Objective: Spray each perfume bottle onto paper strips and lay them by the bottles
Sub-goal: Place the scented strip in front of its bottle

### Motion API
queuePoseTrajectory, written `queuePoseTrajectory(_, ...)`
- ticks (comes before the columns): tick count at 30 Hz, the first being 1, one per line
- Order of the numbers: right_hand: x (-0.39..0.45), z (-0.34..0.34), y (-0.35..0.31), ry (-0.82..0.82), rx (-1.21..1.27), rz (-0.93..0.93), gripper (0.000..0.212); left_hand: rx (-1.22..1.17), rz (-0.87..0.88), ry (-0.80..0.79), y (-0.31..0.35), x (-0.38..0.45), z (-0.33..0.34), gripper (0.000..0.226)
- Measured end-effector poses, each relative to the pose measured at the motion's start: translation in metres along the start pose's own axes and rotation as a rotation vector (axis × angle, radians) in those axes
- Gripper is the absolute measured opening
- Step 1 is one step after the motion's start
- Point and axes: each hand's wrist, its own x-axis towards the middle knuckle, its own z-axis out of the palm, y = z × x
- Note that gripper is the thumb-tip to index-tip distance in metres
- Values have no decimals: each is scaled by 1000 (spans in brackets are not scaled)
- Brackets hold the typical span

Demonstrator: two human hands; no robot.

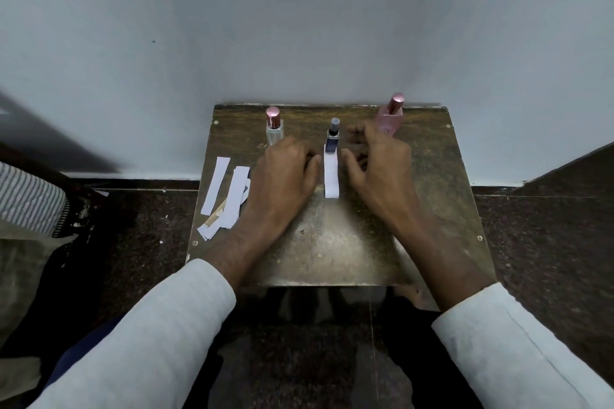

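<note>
Three perfume bottles stand along the back of a small brown table point(332, 242): a clear one with a pink cap point(274, 126) at the left, a small dark blue one with a grey cap point(333, 136) in the middle, and a pink one point(391, 114) at the right. A white paper strip point(331, 174) lies flat just in front of the blue bottle. My left hand point(285, 173) rests to the left of this strip with fingers loosely curled, holding nothing. My right hand point(375, 163) hovers to its right, fingers relaxed and empty, partly covering the pink bottle's base.
A loose pile of white paper strips point(226, 196) lies at the table's left edge. A pale wall stands right behind the table. Dark stone floor surrounds it. A striped cloth point(30, 199) is at far left.
</note>
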Motion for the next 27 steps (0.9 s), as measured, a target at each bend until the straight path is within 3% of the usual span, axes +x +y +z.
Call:
queuePoseTrajectory(3,-16,-6,-6,39,-8,-5,23,-44,42,18,-4,-14,-10,10)
queuePoseTrajectory(9,-54,-3,-29,-7,36,31,16,-94,-48,60,-23,-49,-34,10)
queuePoseTrajectory(14,-88,12,-57,-93,69,42,10,-124,-199,47,-21,-83,-56,13)
queuePoseTrajectory(19,-108,14,-76,-111,108,40,13,-142,-387,142,-25,-101,-83,17)
queuePoseTrajectory(23,-128,7,-80,-99,124,91,10,-107,-480,74,-40,-112,-93,25)
queuePoseTrajectory(27,-124,2,-82,-139,125,56,8,-67,-461,19,-36,-114,-92,28)
